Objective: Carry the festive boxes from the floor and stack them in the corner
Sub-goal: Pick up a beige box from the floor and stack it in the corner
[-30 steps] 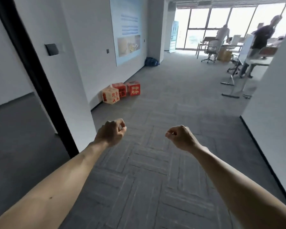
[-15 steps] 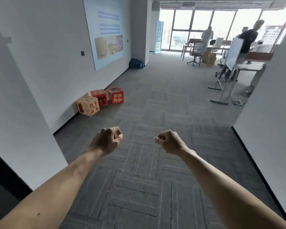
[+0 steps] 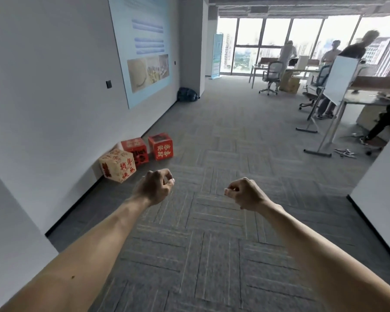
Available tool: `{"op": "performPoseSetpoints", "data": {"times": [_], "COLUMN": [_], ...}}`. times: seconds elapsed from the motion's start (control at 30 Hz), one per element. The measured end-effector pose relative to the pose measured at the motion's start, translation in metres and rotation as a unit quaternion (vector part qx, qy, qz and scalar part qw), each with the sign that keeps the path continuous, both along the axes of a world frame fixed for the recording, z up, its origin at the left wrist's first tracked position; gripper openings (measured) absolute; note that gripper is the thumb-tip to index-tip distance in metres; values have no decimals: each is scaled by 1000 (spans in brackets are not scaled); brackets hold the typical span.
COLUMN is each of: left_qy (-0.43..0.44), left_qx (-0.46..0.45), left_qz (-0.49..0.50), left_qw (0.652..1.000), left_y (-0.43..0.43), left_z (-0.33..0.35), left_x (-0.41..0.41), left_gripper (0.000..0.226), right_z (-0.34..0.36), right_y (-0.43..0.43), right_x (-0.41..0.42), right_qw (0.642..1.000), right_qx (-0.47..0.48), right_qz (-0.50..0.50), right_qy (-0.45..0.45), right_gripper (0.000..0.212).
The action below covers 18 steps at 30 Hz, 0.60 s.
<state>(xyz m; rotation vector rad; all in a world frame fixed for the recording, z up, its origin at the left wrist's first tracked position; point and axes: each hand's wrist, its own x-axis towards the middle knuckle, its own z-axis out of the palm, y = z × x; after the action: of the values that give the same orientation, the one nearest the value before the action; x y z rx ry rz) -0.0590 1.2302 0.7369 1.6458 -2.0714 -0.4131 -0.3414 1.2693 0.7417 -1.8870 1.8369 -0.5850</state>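
Note:
Three festive boxes sit on the grey carpet against the left wall. The nearest is a cream box (image 3: 117, 165) with red characters, tilted on a corner. Behind it stands a red box (image 3: 136, 150), and to its right another red box (image 3: 160, 146) with gold characters. My left hand (image 3: 154, 186) is held out in front of me, fingers curled into a loose fist with nothing in it, just right of and nearer than the cream box. My right hand (image 3: 243, 193) is also a loose empty fist, further right over the carpet.
A white wall with a large poster (image 3: 144, 48) runs along the left. A dark bag (image 3: 186, 95) lies at the pillar. On the right stand a whiteboard on a stand (image 3: 333, 102), desks, office chairs (image 3: 271, 76) and several people by the windows. A white wall corner (image 3: 378, 188) juts in at right.
I have walked forward out of the doorway; the dark door frame has left the view and the boxes are nearer. Both fists kept the same pose.

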Motion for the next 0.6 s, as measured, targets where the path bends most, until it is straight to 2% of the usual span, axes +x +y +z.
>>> {"op": "performPoseSetpoints", "data": {"times": [0.23, 0.5, 0.6], "left_qy": [-25, -45, -53], "left_qx": [21, 29, 10], "left_qz": [8, 110, 156], "left_qw": [999, 992, 986], "left_y": [-169, -377, -451], "left_z": [-10, -14, -3], "left_x": [47, 133, 165], "left_gripper": [12, 22, 36], "right_z": [-13, -30, -20], "right_y": [-186, -448, -534], "right_x": [44, 125, 157], "right_qw": [1000, 994, 991], "right_qx": [18, 26, 34], "right_qz": [10, 89, 115], "right_qy": [-13, -53, -67], "right_gripper": [25, 29, 30]}}
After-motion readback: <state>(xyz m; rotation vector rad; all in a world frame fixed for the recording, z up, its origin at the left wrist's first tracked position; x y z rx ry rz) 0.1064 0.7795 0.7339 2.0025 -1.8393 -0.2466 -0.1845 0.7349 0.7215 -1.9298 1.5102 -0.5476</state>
